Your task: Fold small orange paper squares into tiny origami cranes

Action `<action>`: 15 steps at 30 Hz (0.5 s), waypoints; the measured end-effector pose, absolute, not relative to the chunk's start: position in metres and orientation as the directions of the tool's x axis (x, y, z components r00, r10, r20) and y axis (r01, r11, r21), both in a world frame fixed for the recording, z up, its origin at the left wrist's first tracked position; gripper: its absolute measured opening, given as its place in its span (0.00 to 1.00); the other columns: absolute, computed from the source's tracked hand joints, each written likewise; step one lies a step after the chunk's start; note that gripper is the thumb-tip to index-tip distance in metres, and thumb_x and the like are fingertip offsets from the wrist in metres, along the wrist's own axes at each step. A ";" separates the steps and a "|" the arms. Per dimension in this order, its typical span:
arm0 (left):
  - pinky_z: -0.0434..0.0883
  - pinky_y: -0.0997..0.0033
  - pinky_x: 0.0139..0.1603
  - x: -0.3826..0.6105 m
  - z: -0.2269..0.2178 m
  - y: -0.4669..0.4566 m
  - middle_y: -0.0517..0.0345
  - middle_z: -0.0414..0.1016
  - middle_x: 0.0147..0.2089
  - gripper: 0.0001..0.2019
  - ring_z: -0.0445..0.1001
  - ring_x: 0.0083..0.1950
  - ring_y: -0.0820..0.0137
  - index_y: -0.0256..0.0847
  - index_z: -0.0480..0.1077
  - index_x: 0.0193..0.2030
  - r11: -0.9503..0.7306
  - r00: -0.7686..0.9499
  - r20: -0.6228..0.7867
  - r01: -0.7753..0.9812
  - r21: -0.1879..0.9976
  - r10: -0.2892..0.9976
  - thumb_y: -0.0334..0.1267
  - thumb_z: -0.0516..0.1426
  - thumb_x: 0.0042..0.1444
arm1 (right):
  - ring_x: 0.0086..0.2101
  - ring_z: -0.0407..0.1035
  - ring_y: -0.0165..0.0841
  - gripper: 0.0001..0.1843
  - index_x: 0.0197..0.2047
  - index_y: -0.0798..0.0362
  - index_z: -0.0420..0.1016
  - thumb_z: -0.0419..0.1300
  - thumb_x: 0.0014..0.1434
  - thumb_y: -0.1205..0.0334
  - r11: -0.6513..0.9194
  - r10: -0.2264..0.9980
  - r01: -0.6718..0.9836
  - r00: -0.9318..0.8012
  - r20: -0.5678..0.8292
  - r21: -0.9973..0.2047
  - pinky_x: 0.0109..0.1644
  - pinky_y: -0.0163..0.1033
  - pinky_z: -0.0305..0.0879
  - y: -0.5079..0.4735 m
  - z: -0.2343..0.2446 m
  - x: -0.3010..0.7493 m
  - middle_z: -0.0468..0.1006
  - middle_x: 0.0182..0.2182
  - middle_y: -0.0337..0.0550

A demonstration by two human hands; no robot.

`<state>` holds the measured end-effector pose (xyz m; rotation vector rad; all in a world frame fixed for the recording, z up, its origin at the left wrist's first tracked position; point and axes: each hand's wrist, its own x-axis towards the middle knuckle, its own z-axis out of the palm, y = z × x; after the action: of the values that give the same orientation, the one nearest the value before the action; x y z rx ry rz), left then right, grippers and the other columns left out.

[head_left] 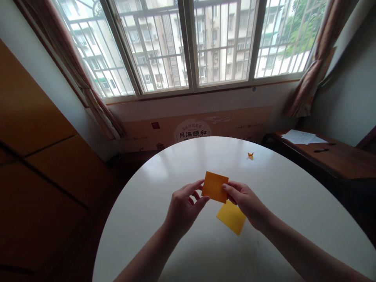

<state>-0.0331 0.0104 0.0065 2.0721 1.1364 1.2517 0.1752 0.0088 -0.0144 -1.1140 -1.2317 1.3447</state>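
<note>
A square of orange paper [214, 187] is held up above the white round table, tilted slightly. My right hand [239, 195] pinches its right edge, thumb on the front face and fingers behind. At the left edge, my left hand [188, 201] has its index finger by the upper side and its thumb at the lower corner, gripping the sheet between them. Beneath my right hand lies a yellow paper square [232, 219], flat on the tabletop, its upper part partly covered by the hand.
A small folded orange paper figure [250, 156] sits near the far right edge of the white table [141, 235]. Beyond it, white sheets [302, 136] lie on a brown wooden desk [349, 156]. Barred windows, curtains and a printed board stand behind the table.
</note>
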 end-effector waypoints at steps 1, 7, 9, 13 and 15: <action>0.76 0.75 0.27 -0.033 0.006 0.010 0.50 0.82 0.44 0.19 0.76 0.30 0.72 0.38 0.76 0.55 -0.562 0.250 0.504 0.406 0.721 0.827 0.35 0.64 0.56 | 0.29 0.61 0.33 0.22 0.35 0.56 0.76 0.61 0.59 0.42 -0.027 0.993 -0.076 -0.120 -0.018 -0.997 0.34 0.38 0.55 0.008 -0.014 0.175 0.72 0.27 0.41; 0.76 0.77 0.25 -0.033 0.006 0.011 0.51 0.82 0.44 0.21 0.76 0.29 0.73 0.40 0.76 0.55 -0.610 0.256 0.555 0.378 0.696 0.792 0.30 0.65 0.53 | 0.28 0.56 0.31 0.21 0.32 0.55 0.74 0.61 0.58 0.43 -0.015 0.995 -0.091 -0.099 -0.006 -0.996 0.33 0.38 0.51 0.007 -0.010 0.173 0.66 0.24 0.37; 0.76 0.77 0.25 -0.033 0.006 0.011 0.51 0.82 0.43 0.21 0.76 0.29 0.73 0.39 0.76 0.55 -0.617 0.265 0.558 0.378 0.690 0.786 0.30 0.65 0.53 | 0.28 0.55 0.31 0.21 0.32 0.55 0.74 0.61 0.59 0.43 -0.014 0.996 -0.092 -0.093 -0.005 -0.996 0.33 0.38 0.51 0.008 -0.010 0.173 0.65 0.24 0.37; 0.76 0.77 0.25 -0.033 0.006 0.011 0.52 0.82 0.41 0.19 0.76 0.29 0.73 0.38 0.76 0.55 -0.628 0.271 0.568 0.380 0.679 0.777 0.29 0.64 0.55 | 0.28 0.56 0.31 0.22 0.33 0.55 0.74 0.61 0.59 0.42 -0.012 0.995 -0.092 -0.099 -0.003 -0.996 0.34 0.38 0.52 0.006 -0.008 0.174 0.67 0.25 0.38; 0.76 0.76 0.25 -0.033 0.006 0.011 0.51 0.82 0.42 0.19 0.76 0.29 0.72 0.38 0.76 0.55 -0.628 0.265 0.571 0.383 0.677 0.777 0.29 0.63 0.55 | 0.28 0.56 0.31 0.22 0.31 0.55 0.73 0.61 0.58 0.42 -0.010 0.995 -0.092 -0.100 -0.001 -0.996 0.34 0.38 0.52 0.006 -0.008 0.174 0.66 0.24 0.37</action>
<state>-0.0331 0.0110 0.0056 2.1367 1.0513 1.3200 0.1739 0.0057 -0.0079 -1.0952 -1.2097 1.3284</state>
